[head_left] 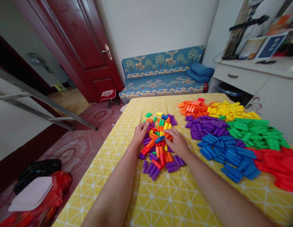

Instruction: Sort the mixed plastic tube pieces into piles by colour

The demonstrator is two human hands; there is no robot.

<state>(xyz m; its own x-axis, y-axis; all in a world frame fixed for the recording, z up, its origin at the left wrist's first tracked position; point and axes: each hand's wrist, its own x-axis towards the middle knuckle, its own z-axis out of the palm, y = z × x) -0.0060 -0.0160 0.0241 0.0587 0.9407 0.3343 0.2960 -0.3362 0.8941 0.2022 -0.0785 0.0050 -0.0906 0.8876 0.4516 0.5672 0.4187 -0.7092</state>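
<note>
A mixed pile of short plastic tube pieces (161, 155) in purple, orange, red, green, yellow and blue lies on the yellow patterned tablecloth (158, 205). At the pile's left edge rests my left hand (139, 134), its thumb and fingers apart beside an orange piece (149, 120). My right hand (177, 143) reaches in from the right, thumb and fingers spread over orange pieces. Just left of its fingertips is a blue piece (160, 139). No piece is clearly gripped in either hand, though the undersides of the fingers are hidden.
Sorted heaps lie on the right: orange pieces (195, 107), yellow pieces (231, 110), purple pieces (206, 127), green pieces (255, 132), blue pieces (228, 151) and red pieces (278, 167). Beyond the table stand a blue sofa (158, 77) and a white desk (245, 75).
</note>
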